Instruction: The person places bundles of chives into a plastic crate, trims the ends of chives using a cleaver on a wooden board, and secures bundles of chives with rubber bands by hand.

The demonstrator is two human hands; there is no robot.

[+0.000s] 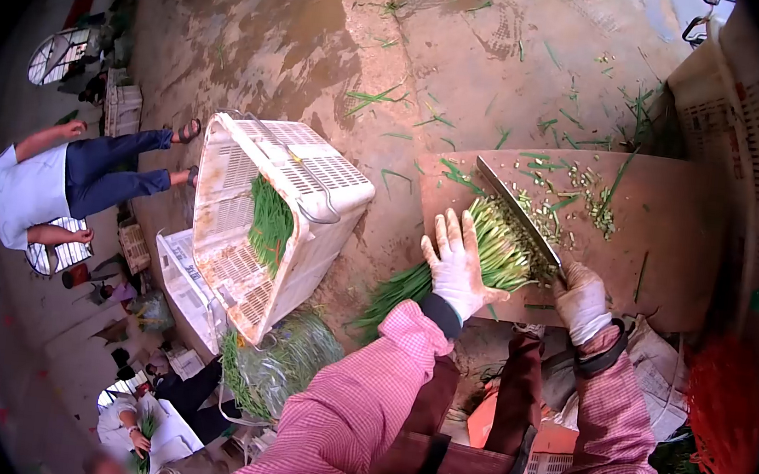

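Note:
My left hand (pixel 457 266), in a white glove, lies with spread fingers on a bundle of green stalks (pixel 499 240) and presses it to a brown board (pixel 676 231). The pale ends of the stalks point right, toward the blade, and the green leaves trail off the board at lower left. My right hand (pixel 582 303), also gloved, is closed round the handle of a long knife (pixel 519 212). Its blade runs up and left along the cut ends. Small chopped pieces (pixel 588 185) are scattered beyond the blade.
A tilted white crate (pixel 336 163) holding greens (pixel 270 224) stands left, above a plastic-wrapped bundle (pixel 293 357). Red netting (pixel 726 412) hangs right. At far left a person (pixel 33 187) stands; others are at lower left. Another crate (pixel 716 115) is at upper right.

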